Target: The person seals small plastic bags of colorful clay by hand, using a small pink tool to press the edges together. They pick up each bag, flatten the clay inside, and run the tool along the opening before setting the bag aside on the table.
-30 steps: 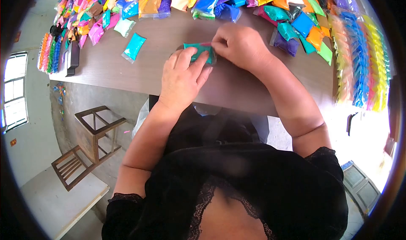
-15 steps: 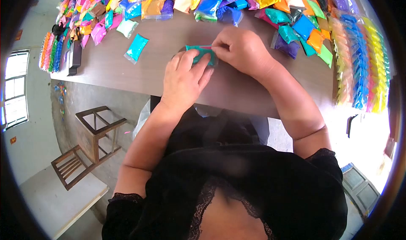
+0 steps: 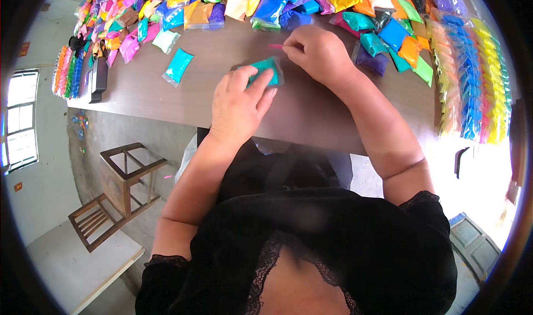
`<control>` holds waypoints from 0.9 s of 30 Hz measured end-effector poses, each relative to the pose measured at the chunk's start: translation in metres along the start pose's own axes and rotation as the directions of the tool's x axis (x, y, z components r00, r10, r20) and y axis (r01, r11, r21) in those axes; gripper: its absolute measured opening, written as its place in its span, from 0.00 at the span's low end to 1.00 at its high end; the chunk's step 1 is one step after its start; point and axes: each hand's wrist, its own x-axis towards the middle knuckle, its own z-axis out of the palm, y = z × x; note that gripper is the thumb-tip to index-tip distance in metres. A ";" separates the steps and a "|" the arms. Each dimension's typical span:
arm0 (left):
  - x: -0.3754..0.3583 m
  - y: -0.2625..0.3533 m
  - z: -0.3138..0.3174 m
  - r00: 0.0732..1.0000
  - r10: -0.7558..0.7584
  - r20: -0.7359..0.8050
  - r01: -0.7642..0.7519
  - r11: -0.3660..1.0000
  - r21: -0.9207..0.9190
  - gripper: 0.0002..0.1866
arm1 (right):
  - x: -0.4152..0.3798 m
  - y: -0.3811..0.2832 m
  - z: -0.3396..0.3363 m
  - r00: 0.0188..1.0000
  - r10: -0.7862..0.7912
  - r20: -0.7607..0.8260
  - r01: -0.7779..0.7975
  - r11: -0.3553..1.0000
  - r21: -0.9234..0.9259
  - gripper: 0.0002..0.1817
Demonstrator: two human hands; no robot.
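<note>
My left hand [image 3: 234, 107] lies over a small teal packet [image 3: 270, 66] in a clear plastic sleeve, its fingers on top and the thumb along the near side. The packet rests on the brown table, partly hidden under the fingers. Just beyond it to the right, my right hand [image 3: 317, 53] is closed in a pinch on a thin pink stick [image 3: 275, 46], whose end pokes out leftward. A gap separates the stick from the packet. To the left a turquoise packet [image 3: 178, 65] lies alone on the table.
A heap of many-coloured packets [image 3: 269, 9] spreads along the far side of the table [image 3: 222, 43]. Long strips of joined packets [image 3: 463, 79] hang at the right edge, with more strips [image 3: 65, 73] at the left. Wooden chairs [image 3: 125, 187] stand on the floor to the left.
My right hand has drawn the pink stick up and away from the teal packet, where it lay across the top edge before. My left hand stays on the packet, which has tilted slightly.
</note>
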 end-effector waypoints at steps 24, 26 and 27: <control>0.006 -0.011 -0.001 0.988 -0.116 0.102 0.148 0.894 -0.422 0.32 | 0.001 -0.001 -0.008 0.976 0.188 0.108 -0.207 0.955 0.213 0.08; 0.005 -0.023 -0.007 0.989 -0.149 -0.027 0.126 0.913 -0.389 0.28 | -0.001 -0.001 -0.008 0.977 0.194 0.087 -0.209 0.949 0.236 0.08; 0.002 -0.027 -0.008 0.969 -0.186 -0.160 0.119 0.927 -0.357 0.25 | -0.002 0.000 -0.008 0.975 0.203 0.091 -0.219 0.947 0.236 0.08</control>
